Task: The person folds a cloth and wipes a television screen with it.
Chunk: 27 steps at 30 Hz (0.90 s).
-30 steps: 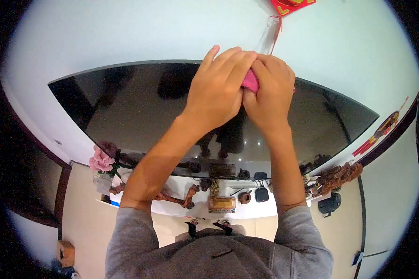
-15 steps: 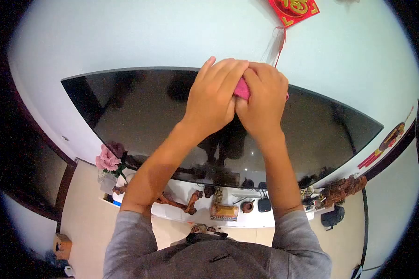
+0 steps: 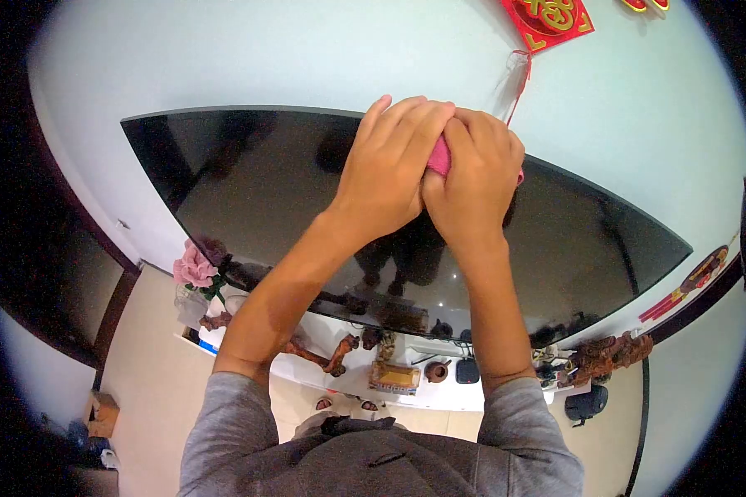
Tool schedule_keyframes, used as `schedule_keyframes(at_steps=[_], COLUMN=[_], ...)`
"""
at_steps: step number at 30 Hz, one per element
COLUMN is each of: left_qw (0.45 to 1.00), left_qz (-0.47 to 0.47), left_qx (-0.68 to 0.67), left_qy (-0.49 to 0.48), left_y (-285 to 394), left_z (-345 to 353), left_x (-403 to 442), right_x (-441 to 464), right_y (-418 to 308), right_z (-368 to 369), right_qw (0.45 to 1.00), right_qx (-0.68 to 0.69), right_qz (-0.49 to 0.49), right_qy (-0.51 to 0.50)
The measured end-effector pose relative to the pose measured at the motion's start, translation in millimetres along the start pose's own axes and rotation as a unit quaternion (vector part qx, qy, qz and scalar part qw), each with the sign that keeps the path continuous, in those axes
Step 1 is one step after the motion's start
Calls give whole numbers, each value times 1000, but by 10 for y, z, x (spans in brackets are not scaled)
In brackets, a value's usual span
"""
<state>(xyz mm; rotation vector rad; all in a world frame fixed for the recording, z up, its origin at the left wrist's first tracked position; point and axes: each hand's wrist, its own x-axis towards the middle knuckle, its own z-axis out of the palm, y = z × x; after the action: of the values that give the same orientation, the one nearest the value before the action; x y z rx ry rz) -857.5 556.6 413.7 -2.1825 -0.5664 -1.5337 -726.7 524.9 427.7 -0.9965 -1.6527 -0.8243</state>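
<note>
A bunched pink cloth (image 3: 440, 158) shows between my two hands at the upper edge of a large black television (image 3: 273, 190). My left hand (image 3: 389, 161) is closed over the cloth's left side, fingers close together and the little-finger side slightly raised. On the other side, my right hand (image 3: 475, 170) curls around the cloth, its knuckles up and its thumb beside my left hand. A bit of pink sticks out past its outer edge. Most of the cloth and the fingertips are hidden under my hands.
Below the screen, a white stand (image 3: 431, 400) holds a gold box (image 3: 394, 377), a small brown teapot (image 3: 437, 371) and carved wood (image 3: 609, 360). A pink flower (image 3: 195, 267) stands at the left. A red hanging ornament (image 3: 551, 21) is on the wall above.
The view has tilted slightly, so the television and wall ornament sit differently in frame. Both hands appear a little farther right and up, still together on the cloth.
</note>
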Motion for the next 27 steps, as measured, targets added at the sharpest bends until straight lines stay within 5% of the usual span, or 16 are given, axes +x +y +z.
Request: schedule_keyframes(at_steps=[27], left_qw=[1000], left_qz=[13], left_qx=[-22], left_qy=[-8], left_y=[-1718], left_z=[-1399], left_x=[-618], right_x=[494], right_y=[-1754], right_z=[1347], right_qw=[999], right_qx=[-35], right_qz=[11], right_qy=[-5])
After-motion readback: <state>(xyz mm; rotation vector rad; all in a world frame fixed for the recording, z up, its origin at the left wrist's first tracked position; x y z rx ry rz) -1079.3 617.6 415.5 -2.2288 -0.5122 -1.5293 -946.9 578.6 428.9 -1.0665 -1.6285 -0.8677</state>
